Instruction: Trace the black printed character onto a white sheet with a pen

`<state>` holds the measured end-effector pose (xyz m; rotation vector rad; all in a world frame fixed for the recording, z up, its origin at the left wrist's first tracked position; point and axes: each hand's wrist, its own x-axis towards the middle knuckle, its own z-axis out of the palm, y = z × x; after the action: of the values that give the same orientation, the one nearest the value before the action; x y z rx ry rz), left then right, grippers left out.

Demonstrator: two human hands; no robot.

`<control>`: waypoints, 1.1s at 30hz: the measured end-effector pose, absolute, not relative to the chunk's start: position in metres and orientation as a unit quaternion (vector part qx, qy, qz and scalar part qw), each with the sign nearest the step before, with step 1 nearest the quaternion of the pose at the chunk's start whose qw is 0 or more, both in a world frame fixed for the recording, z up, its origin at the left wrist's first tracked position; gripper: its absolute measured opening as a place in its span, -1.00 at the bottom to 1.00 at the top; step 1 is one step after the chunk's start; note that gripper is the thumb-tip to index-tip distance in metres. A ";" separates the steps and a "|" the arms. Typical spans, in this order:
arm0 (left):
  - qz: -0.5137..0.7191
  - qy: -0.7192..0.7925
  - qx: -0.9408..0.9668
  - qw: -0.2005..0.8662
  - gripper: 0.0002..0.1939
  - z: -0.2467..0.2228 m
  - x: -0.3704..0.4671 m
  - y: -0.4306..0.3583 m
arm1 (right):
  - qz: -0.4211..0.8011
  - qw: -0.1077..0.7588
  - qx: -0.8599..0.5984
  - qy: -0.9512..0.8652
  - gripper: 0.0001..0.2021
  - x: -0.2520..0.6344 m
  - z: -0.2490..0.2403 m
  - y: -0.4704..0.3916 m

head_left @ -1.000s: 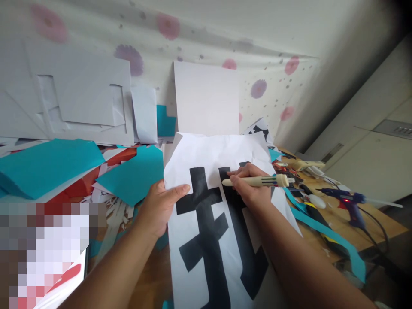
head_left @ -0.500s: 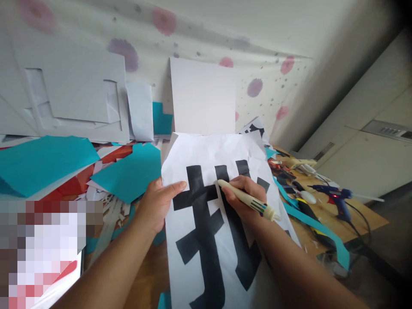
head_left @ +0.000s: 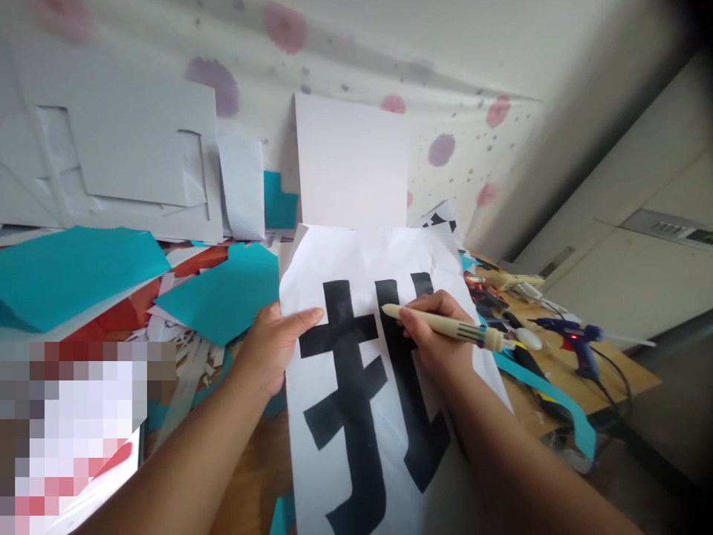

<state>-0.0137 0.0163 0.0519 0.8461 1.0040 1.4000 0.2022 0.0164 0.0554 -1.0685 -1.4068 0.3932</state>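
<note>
A white paper sheet [head_left: 317, 256] printed with a large black character [head_left: 356, 416] lies tilted in front of me. My left hand [head_left: 272, 345] grips its left edge, thumb on top and the other fingers hidden beneath. In my right hand [head_left: 437, 334] is a thick cream multicolour pen [head_left: 451, 327], held in a writing grip. The pen's tip is over the upper part of a black stroke, right of the sheet's middle; whether it touches the paper I cannot tell.
Blue-purple glue gun [head_left: 579, 345] with a red light sits on the wooden table [head_left: 629, 379] at right, near a teal strip [head_left: 557, 386]. Teal paper pieces [head_left: 228, 293] and paper scraps lie left. White boards [head_left: 350, 163] lean against the patterned curtain [head_left: 445, 178]. A power strip [head_left: 515, 282] lies behind.
My right hand has moved slightly right, and the pen has turned flatter, its back end pointing farther right. The left hand keeps its grip on the sheet.
</note>
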 end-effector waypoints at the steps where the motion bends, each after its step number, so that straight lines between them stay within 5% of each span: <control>1: 0.597 0.429 0.362 0.574 -0.59 0.052 -0.014 0.016 | 0.152 0.616 -0.468 -0.615 -0.82 0.201 0.053 0.017; 15: 0.596 0.421 0.363 0.580 -0.61 0.050 -0.013 0.016 | 0.080 0.580 -0.510 -0.630 -0.81 0.194 0.054 0.016; 33: 0.598 0.435 0.362 0.567 -0.58 0.051 -0.012 0.017 | 0.143 0.585 -0.431 -0.672 -0.87 0.207 0.043 0.017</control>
<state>-0.0120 0.0166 0.0506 0.8515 1.0231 1.4056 0.2066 0.0171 0.0430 -1.0050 -1.5667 0.3324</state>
